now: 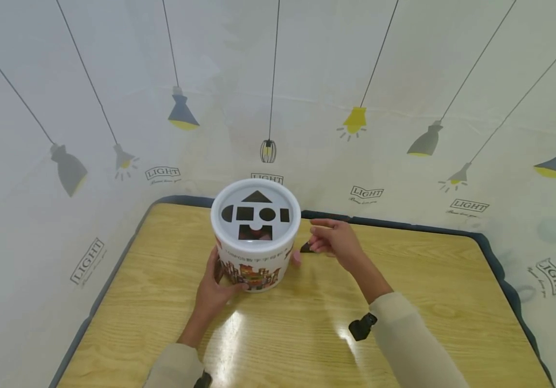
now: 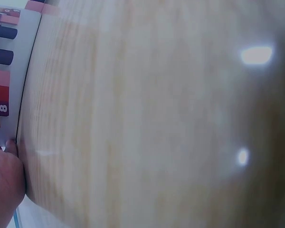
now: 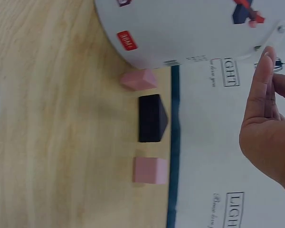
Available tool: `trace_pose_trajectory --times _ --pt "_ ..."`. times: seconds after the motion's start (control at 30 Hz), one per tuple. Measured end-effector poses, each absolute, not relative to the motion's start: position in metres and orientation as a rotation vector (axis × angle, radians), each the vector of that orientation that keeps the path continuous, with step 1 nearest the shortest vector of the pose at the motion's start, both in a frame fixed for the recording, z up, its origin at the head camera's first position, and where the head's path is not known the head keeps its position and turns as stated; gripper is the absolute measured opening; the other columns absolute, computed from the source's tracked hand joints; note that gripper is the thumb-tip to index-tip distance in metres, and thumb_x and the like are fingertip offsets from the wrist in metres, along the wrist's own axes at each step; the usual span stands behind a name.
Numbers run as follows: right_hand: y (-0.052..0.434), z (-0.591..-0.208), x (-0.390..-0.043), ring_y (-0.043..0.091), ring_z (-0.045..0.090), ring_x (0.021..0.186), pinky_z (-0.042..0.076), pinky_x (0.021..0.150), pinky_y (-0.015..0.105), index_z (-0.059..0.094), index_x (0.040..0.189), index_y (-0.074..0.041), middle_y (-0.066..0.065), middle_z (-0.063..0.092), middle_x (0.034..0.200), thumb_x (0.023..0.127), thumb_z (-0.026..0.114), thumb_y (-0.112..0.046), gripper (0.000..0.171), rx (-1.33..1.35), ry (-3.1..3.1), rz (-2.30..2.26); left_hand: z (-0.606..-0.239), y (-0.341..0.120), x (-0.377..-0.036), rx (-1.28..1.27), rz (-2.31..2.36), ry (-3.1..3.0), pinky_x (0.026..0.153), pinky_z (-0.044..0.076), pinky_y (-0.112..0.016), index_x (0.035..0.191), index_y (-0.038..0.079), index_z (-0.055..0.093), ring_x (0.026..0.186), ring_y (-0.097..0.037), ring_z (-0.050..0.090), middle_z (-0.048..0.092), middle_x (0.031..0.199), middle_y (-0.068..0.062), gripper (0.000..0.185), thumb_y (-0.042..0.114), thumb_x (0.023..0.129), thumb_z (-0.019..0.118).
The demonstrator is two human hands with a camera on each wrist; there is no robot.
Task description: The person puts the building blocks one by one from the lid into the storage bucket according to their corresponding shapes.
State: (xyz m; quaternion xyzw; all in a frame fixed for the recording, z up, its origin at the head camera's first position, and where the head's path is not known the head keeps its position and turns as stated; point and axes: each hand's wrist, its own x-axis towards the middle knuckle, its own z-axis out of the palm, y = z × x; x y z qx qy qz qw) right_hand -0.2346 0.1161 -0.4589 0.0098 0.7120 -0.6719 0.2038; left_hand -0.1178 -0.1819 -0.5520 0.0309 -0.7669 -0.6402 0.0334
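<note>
A white round bucket [image 1: 256, 253] with printed toy pictures stands on the wooden table [image 1: 307, 323]. Its lid [image 1: 256, 202] has cut-out shape holes. My left hand [image 1: 216, 280] grips the bucket's lower left side; in the left wrist view only part of that hand [image 2: 4, 187] shows against the bucket wall [image 2: 9, 71]. My right hand [image 1: 320, 240] hovers just right of the bucket, fingers relaxed and holding nothing. Below it lie a pink block [image 3: 139, 79] touching the bucket [image 3: 190, 28], a black block [image 3: 152, 118] and a pink cube [image 3: 150, 170]. The right hand [image 3: 268, 118] is above them, apart.
The table has a dark padded edge [image 1: 404, 222] along its far side, close behind the blocks. A white sheet printed with lamps [image 1: 355, 121] encloses the table at the back and sides. Bare tabletop lies in front of the bucket and to the right.
</note>
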Motion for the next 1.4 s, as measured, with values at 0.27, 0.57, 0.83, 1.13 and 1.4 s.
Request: trace_pose_trajectory --times 0.27,0.57,0.83,1.13,1.4 --pt "0.114 -0.492 -0.233 0.012 0.066 0.057 0.062 0.057 0.025 0.051 0.138 0.000 0.007 0.070 0.074 0.096 0.060 -0.010 0.044 0.085 1.992 -1.818 -0.553 -0.182 -0.118 0.105 -1.962 -2.360 0.120 0.028 -0.041 0.157 0.029 0.012 0.143 -0.031 0.031 0.029 0.158 -0.013 0.119 0.013 0.068 0.089" --pt "0.113 -0.523 -0.228 0.014 0.066 0.056 0.062 0.056 0.026 0.053 0.137 0.000 0.006 0.068 0.070 0.095 0.060 -0.009 0.043 0.147 2.055 -1.741 -0.552 -0.181 -0.118 0.113 -1.955 -2.363 0.120 0.029 -0.043 0.157 0.030 0.013 0.142 -0.032 0.033 0.031 0.157 -0.013 0.120 0.012 0.067 0.090" --pt "0.107 -0.539 -0.225 0.017 0.066 0.058 0.062 0.057 0.028 0.056 0.135 -0.005 0.011 0.069 0.074 0.094 0.063 -0.012 0.043 0.159 2.062 -1.718 -0.550 -0.180 -0.117 0.128 -1.936 -2.386 0.120 0.029 -0.040 0.157 0.028 0.012 0.143 -0.030 0.032 0.030 0.157 -0.012 0.119 0.014 0.067 0.090" --pt "0.098 -0.550 -0.225 0.018 0.065 0.054 0.063 0.055 0.032 0.059 0.133 -0.009 0.019 0.070 0.078 0.091 0.066 -0.010 0.042 0.135 2.053 -1.733 -0.579 -0.184 -0.127 0.137 -1.943 -2.354 0.121 0.027 -0.039 0.155 0.039 0.011 0.144 -0.029 0.031 0.030 0.158 -0.009 0.123 0.019 0.064 0.092" --pt "0.093 -0.553 -0.221 0.019 0.065 0.055 0.062 0.054 0.032 0.056 0.137 -0.012 0.016 0.069 0.076 0.091 0.066 -0.011 0.047 0.127 2.076 -1.683 -0.587 -0.185 -0.129 0.139 -1.932 -2.341 0.120 0.029 -0.036 0.154 0.043 0.014 0.142 -0.027 0.034 0.033 0.156 -0.006 0.122 0.022 0.063 0.092"
